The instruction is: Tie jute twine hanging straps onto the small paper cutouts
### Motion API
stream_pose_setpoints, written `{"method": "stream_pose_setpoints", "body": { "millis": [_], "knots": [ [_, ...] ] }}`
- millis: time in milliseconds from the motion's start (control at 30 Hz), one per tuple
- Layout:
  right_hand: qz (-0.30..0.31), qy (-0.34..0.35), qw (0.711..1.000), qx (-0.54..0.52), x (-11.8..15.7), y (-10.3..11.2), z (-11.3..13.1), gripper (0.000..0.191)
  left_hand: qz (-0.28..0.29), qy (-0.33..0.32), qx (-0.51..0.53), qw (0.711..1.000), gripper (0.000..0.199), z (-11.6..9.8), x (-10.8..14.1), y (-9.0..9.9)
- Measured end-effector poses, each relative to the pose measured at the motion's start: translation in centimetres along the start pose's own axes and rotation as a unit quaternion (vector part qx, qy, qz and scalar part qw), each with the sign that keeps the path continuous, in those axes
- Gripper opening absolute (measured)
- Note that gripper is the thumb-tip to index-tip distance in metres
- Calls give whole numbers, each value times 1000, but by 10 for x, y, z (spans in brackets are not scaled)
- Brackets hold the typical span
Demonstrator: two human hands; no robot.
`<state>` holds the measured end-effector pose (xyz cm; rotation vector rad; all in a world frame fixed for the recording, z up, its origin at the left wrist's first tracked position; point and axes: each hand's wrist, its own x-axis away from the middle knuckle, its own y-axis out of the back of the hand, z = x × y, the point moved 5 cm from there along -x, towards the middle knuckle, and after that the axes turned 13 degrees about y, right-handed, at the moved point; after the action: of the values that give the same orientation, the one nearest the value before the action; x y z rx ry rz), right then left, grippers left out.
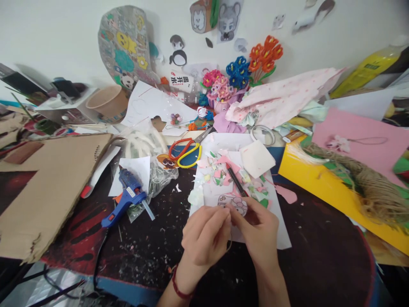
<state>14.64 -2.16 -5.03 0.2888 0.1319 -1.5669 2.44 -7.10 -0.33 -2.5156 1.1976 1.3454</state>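
Observation:
Both hands meet over a white sheet of paper (207, 147) near the table's front. A small paper cutout (232, 204) with a pink and white cartoon drawing is pinched between them. My left hand (206, 234) has its fingers closed at the cutout's lower left edge. My right hand (260, 226) grips the right side with thumb and fingers. A thin cord or strip shows below the fingers; its kind I cannot make out. Just beyond the cutout lies a dark pen (235, 180), among pink, green and white paper scraps (220, 168).
Scissors (187, 151) with red and yellow handles lie behind the sheet. A blue hot glue gun (128, 198) rests to the left, beside cardboard (60, 179). On the right are yellow card (306, 183), twine (367, 192) and pink paper (361, 136). Bead flowers (238, 72) stand at the back.

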Motion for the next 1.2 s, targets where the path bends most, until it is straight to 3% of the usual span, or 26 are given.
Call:
{"method": "stream_pose_setpoints", "body": {
  "millis": [200,467,733,1200],
  "knots": [
    [6,23,1000,15,1,1,2,17,5,22,-25,999,14,2,-1,-3],
    [7,55,997,55,2,3,5,27,3,0,-36,999,18,2,5,-3],
    [-11,32,999,20,3,3,3,10,19,11,-31,999,9,1,1,1],
    [-15,53,998,9,0,2,6,8,30,15,-37,999,10,1,1,2]
  ]
}}
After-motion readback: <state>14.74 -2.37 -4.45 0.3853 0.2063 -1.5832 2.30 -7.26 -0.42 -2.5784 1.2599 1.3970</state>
